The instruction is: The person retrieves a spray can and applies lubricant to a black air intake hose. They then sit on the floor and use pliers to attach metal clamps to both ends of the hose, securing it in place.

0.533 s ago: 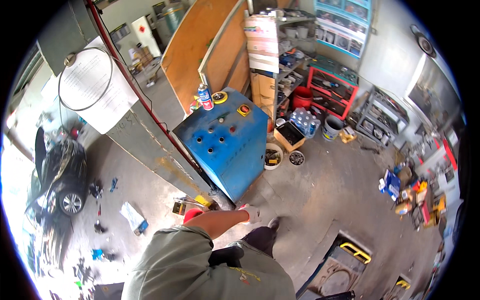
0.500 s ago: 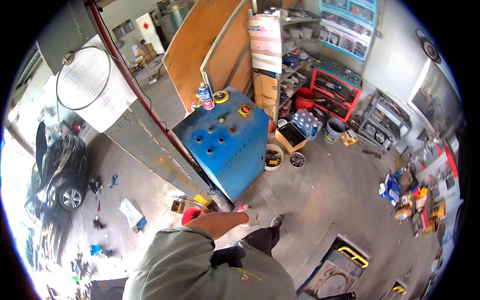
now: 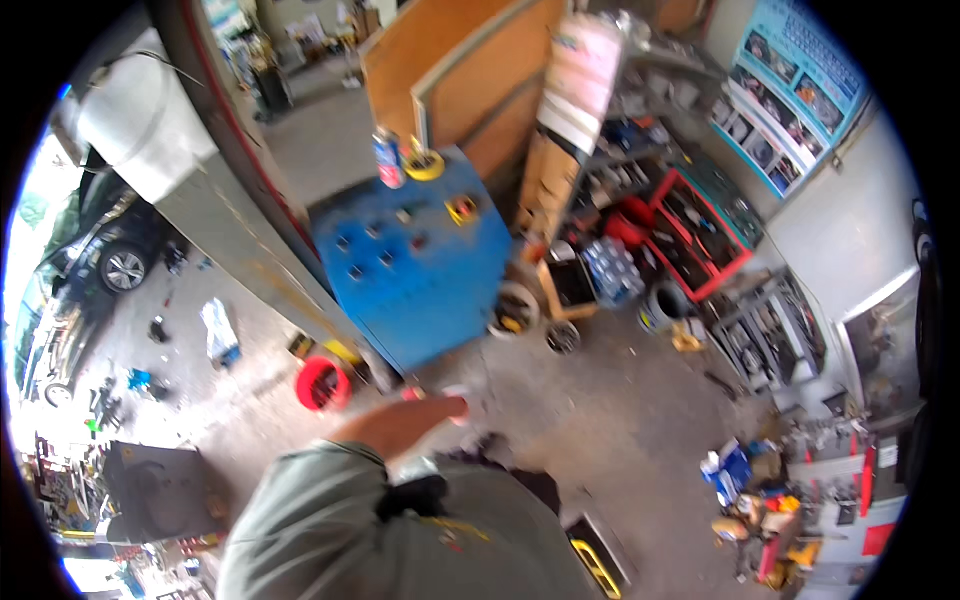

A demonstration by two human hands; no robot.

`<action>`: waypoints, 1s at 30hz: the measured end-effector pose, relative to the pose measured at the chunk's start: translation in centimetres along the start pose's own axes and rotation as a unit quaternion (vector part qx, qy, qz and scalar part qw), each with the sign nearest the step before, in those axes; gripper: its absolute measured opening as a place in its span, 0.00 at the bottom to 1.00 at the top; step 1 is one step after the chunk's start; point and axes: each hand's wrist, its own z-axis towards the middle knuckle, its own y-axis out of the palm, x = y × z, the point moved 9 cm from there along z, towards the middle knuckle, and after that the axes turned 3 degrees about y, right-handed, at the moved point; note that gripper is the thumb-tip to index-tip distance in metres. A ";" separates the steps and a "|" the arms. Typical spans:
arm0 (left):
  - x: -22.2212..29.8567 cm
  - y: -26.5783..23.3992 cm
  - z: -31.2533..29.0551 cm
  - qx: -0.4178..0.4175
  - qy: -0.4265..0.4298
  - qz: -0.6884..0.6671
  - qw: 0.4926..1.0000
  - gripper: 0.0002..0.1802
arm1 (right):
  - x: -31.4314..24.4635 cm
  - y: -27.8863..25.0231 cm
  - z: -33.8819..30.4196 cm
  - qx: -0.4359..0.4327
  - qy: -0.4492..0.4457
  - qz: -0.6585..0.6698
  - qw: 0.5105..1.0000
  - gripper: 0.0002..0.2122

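Observation:
My left forearm crosses in front of my grey-green shirt (image 3: pixel 330 510). At its end, my left hand (image 3: pixel 470 404) looks pale, as if gloved, and is smeared by motion, so its fingers and anything in them cannot be made out. Below the hand is the concrete floor. Nearest to it stands the blue metal cabinet (image 3: pixel 430 325), with a spray can (image 3: pixel 387 160), a yellow roll of tape (image 3: pixel 424 166) and a red-and-yellow switch (image 3: pixel 461 209) on its top. Left of the forearm sits a red bucket (image 3: pixel 323 384). My right hand is out of sight.
Beside the cabinet are a white bucket (image 3: pixel 514 310), a wooden box (image 3: pixel 567 285) and packed bottles (image 3: pixel 612 272). A red tool rack (image 3: pixel 700 235) stands behind. A grey post (image 3: pixel 255 245) rises at left, near a dark car (image 3: pixel 110 250). Yellow-barred equipment (image 3: pixel 597 570) lies low right.
The view has swung to the right and the cabinet now appears further left. My left arm stays across my front. The red bucket, partly covered before, shows beside the forearm.

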 end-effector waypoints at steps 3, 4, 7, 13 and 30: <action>1.2 -2.0 -1.3 0.058 -0.053 -0.086 0.993 0.25 | 2.2 -1.9 3.1 -0.049 -0.012 -0.008 0.999 0.26; -2.7 -0.7 -2.1 0.109 -0.075 -0.077 0.988 0.27 | 1.3 -1.5 4.5 -0.078 -0.030 -0.016 0.996 0.26; -1.9 2.7 -4.7 0.078 -0.150 -0.078 0.983 0.30 | 8.4 -4.8 6.3 -0.102 0.020 -0.058 0.993 0.26; 0.6 12.0 -12.4 -0.034 -0.219 -0.031 0.975 0.31 | 16.4 -11.2 16.6 -0.077 0.029 -0.180 0.980 0.27; 21.8 -0.2 -10.5 0.273 -0.014 -0.234 0.933 0.55 | -24.2 -3.8 13.5 -0.285 -0.357 0.115 0.882 0.24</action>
